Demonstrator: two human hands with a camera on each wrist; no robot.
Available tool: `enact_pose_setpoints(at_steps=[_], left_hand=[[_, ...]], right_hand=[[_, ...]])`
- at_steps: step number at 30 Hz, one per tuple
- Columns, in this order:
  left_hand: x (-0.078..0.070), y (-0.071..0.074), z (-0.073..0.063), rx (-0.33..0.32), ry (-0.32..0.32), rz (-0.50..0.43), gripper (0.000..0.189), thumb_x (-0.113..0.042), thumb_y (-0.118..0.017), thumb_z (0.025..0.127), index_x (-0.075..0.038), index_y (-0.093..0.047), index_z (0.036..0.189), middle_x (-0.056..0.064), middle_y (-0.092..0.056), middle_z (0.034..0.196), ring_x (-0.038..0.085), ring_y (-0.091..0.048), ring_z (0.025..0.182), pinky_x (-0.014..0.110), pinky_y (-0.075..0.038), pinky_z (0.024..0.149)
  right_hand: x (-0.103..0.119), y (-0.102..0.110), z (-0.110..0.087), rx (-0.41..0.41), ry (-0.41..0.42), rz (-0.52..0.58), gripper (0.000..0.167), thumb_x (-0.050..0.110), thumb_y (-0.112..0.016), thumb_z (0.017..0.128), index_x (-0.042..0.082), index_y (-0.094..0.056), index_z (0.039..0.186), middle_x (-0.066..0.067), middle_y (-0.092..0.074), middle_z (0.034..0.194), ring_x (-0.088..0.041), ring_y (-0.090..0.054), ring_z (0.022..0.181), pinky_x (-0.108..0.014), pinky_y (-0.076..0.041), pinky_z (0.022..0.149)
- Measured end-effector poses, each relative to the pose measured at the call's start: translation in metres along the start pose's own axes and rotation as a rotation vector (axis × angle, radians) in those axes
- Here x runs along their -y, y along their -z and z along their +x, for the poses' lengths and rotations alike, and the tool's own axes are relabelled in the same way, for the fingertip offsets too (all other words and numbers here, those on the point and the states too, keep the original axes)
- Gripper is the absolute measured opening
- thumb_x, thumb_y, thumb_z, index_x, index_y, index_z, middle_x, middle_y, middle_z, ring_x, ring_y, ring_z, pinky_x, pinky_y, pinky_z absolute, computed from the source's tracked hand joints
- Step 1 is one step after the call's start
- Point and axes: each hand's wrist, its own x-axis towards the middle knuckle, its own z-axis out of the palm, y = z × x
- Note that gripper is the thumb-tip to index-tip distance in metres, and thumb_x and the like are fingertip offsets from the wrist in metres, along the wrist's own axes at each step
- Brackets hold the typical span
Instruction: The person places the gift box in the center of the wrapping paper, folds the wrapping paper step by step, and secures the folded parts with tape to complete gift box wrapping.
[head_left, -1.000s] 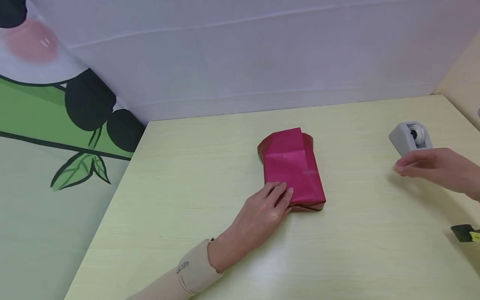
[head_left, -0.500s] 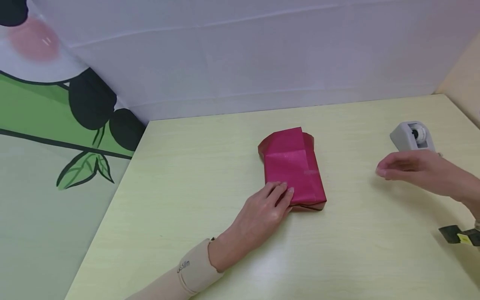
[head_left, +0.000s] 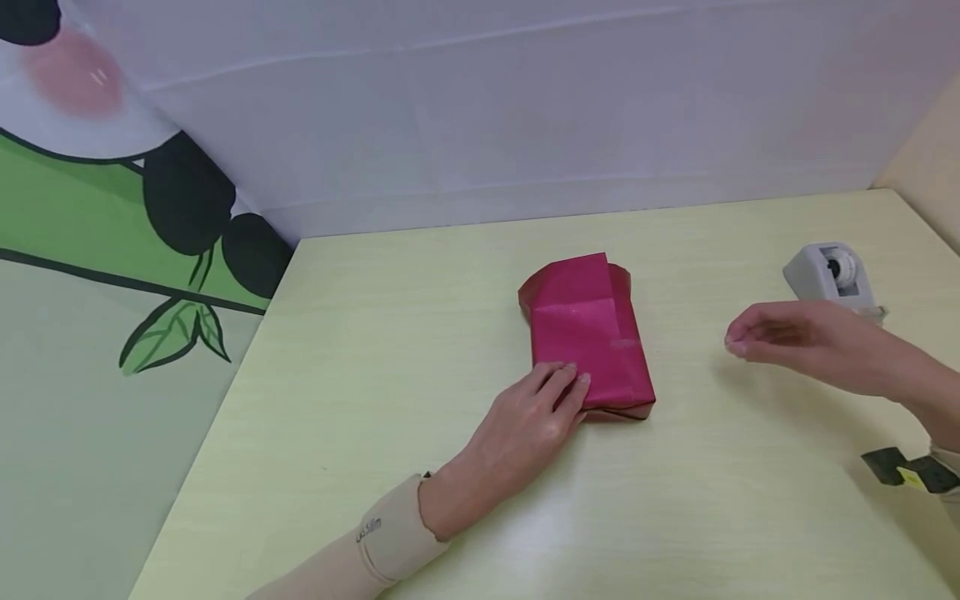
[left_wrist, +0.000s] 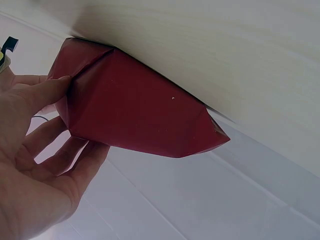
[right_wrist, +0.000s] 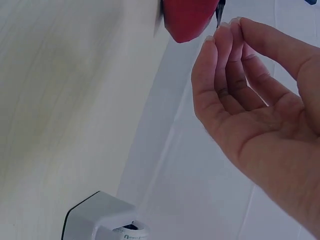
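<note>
A package wrapped in red paper (head_left: 585,325) lies on the table, its far end flaring with loose folded paper. My left hand (head_left: 525,425) grips its near left corner, fingers over the top. In the left wrist view the thumb (left_wrist: 50,92) presses against the folded end of the wrapping. To the right of the package my right hand (head_left: 817,346) is held over the table, thumb and fingertips brought together. A thin glinting sliver, like a piece of tape (right_wrist: 220,11), shows at those fingertips. Behind this hand stands a grey tape dispenser (head_left: 828,271), partly covered by it.
The pale wooden table (head_left: 360,358) meets a white cloth backdrop (head_left: 487,125) at its far edge. On the left hangs a printed panel (head_left: 97,250) with green and black shapes. A black and yellow strap piece (head_left: 907,472) sits at my right wrist.
My right hand has moved left, away from the tape dispenser and closer to the package, uncovering more of the dispenser. My left hand and the package keep their place.
</note>
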Motion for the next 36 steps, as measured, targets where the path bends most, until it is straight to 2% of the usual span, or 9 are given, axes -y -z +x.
enact_pose_setpoints(at_steps=[13, 24, 30, 36], left_hand=[[0.0, -0.004, 0.002, 0.007, 0.0, 0.009, 0.036, -0.023, -0.079, 0.093, -0.003, -0.074, 0.123, 0.012, -0.071, 0.119, 0.024, -0.065, 0.11, 0.026, -0.055, 0.095], [-0.001, -0.007, 0.003, 0.01, 0.003, 0.013, 0.035, -0.022, -0.078, 0.093, -0.003, -0.074, 0.122, 0.012, -0.071, 0.118, 0.024, -0.065, 0.111, 0.026, -0.055, 0.096], [-0.001, -0.009, 0.004, 0.014, 0.003, 0.016, 0.034, -0.022, -0.078, 0.094, -0.003, -0.074, 0.122, 0.012, -0.071, 0.119, 0.024, -0.065, 0.111, 0.026, -0.055, 0.096], [-0.001, -0.011, 0.004, 0.018, 0.008, 0.017, 0.034, -0.021, -0.078, 0.094, -0.003, -0.074, 0.122, 0.012, -0.071, 0.119, 0.024, -0.065, 0.111, 0.026, -0.055, 0.096]], right_hand=[[0.011, -0.007, 0.01, -0.005, 0.202, 0.0, 0.023, 0.002, -0.069, 0.097, 0.021, -0.071, 0.11, 0.001, -0.073, 0.1, -0.011, -0.068, 0.089, -0.011, -0.052, 0.081], [0.017, -0.014, 0.015, -0.04, 0.195, -0.042, 0.027, 0.001, -0.072, 0.094, 0.024, -0.071, 0.109, 0.008, -0.07, 0.099, -0.008, -0.065, 0.088, -0.011, -0.052, 0.08], [0.022, -0.017, 0.019, -0.065, 0.234, -0.081, 0.03, 0.002, -0.073, 0.093, 0.026, -0.071, 0.111, 0.013, -0.069, 0.099, -0.004, -0.063, 0.088, -0.008, -0.05, 0.083], [0.024, -0.02, 0.024, -0.051, 0.282, -0.078, 0.029, 0.006, -0.075, 0.093, 0.025, -0.07, 0.114, 0.007, -0.07, 0.102, -0.004, -0.063, 0.091, -0.008, -0.049, 0.086]])
